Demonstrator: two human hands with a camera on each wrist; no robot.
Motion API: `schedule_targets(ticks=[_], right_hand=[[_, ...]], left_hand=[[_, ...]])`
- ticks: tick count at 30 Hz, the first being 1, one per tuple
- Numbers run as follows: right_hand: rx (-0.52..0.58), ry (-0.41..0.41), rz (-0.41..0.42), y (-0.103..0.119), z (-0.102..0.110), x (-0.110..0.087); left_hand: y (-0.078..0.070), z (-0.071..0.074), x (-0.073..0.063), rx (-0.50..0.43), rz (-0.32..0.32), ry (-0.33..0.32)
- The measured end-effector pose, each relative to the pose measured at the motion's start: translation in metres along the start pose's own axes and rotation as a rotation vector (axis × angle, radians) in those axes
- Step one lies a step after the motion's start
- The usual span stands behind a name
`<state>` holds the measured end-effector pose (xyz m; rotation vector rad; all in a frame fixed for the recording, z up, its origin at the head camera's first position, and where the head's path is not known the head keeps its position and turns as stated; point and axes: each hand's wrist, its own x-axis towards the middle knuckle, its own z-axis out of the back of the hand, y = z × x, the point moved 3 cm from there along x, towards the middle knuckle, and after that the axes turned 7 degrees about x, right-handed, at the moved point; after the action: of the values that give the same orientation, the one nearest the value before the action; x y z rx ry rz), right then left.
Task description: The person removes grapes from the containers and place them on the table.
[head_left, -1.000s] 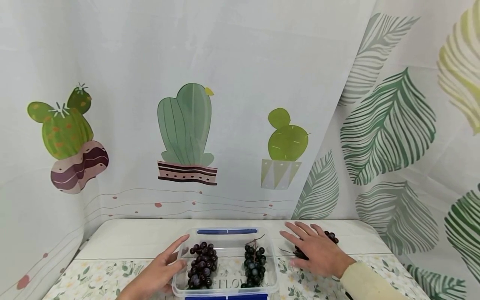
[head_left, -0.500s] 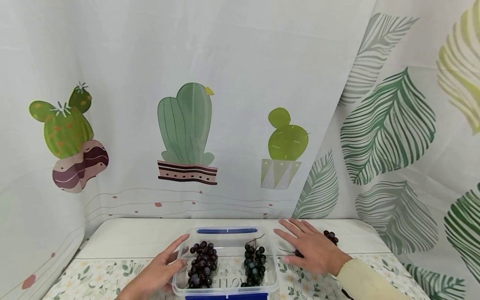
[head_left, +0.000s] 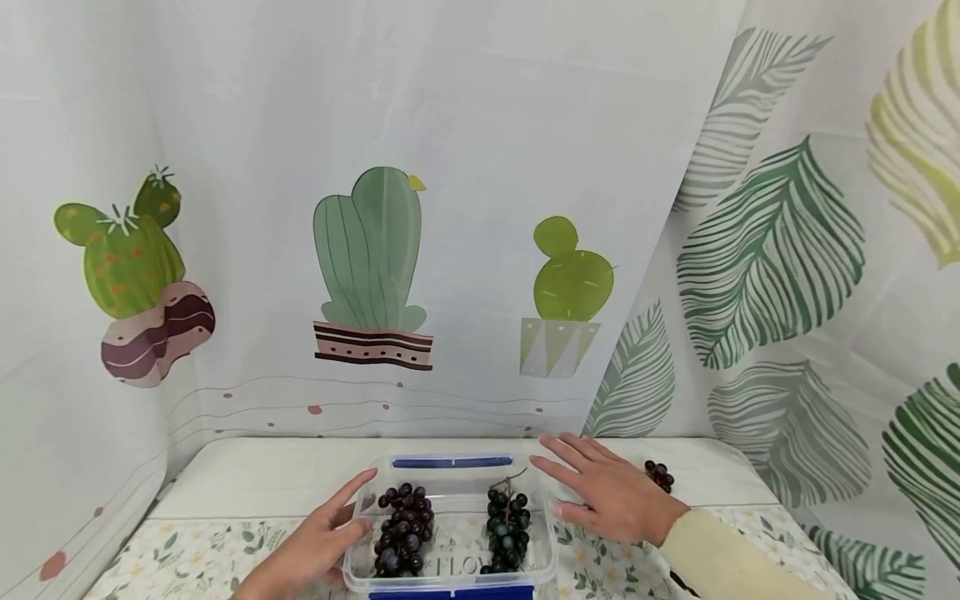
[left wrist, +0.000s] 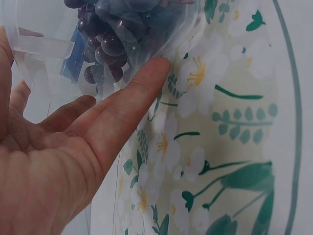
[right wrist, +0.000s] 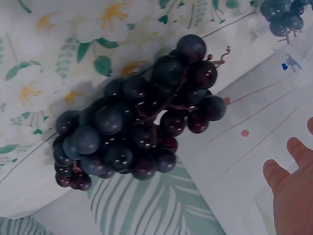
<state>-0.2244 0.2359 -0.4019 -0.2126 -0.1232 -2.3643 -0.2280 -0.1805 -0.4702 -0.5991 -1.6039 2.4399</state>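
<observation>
My left hand [head_left: 318,537] rests at the left side of a clear plastic container [head_left: 547,558] with blue clips. In the left wrist view, its fingers [left wrist: 134,98] reach out straight along the container's outside. Inside the container lie a dark purple bunch of grapes [head_left: 405,533] on the left and a blackish bunch with a bare stem [head_left: 507,529] on the right. My right hand [head_left: 611,496] hovers just right of the container, fingers spread and holding nothing. Another bunch of grapes [right wrist: 132,122] lies on the table; the head view shows only its far end, past the hand.
A table cover with floral print in front and plain white behind [head_left: 262,475] lies beneath everything. Behind the table hangs a white curtain [head_left: 480,250] printed with cacti, and one with leaves [head_left: 780,250] joins it on the right.
My right hand has moved left, off the grape bunch and toward the container, uncovering more of the bunch's far end. The left hand and container have stayed in place.
</observation>
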Motion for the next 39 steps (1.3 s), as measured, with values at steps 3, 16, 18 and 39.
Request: schedule_targets(ticks=[3,16,18,39], right_hand=[[0.009,0.009,0.004,0.002,-0.001,0.004],[0.043,0.059,0.01,0.014,0.001,0.019],[0.052,0.07,0.012,0.016,0.001,0.021],[0.06,0.323,0.052,0.041,0.002,0.053]], left_hand=[[0.001,0.0,0.0,0.009,0.002,0.001],[0.003,0.0,0.003,-0.019,0.004,0.006],[0.003,0.0,0.003,-0.014,0.002,0.005],[0.004,0.0,0.002,-0.023,-0.015,0.029]])
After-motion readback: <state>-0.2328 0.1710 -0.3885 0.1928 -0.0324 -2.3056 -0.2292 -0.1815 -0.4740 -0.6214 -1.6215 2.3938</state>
